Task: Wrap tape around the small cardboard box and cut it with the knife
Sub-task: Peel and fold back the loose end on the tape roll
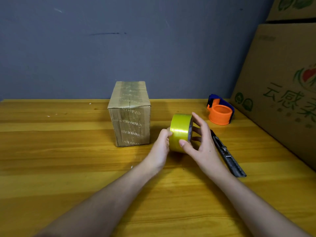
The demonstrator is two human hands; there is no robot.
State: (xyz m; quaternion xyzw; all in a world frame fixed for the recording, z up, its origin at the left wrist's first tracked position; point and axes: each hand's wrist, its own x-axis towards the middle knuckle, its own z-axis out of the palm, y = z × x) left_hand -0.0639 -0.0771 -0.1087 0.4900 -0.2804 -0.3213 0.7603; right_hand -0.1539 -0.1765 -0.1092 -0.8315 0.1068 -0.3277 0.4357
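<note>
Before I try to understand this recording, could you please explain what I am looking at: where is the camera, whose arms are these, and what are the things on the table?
There is no machine here. A person wears one camera on the head, looking forward and down, so the two bare arms are their own.

Both hands hold a yellow tape roll upright, just above the wooden table. The left hand pinches its edge; the right hand curls around its right side.

Left of the roll stands a small cardboard box, already partly taped. A utility knife lies to the right, untouched. Behind it sits an orange and blue tape dispenser. Large cardboard cartons stand at the far right.
</note>
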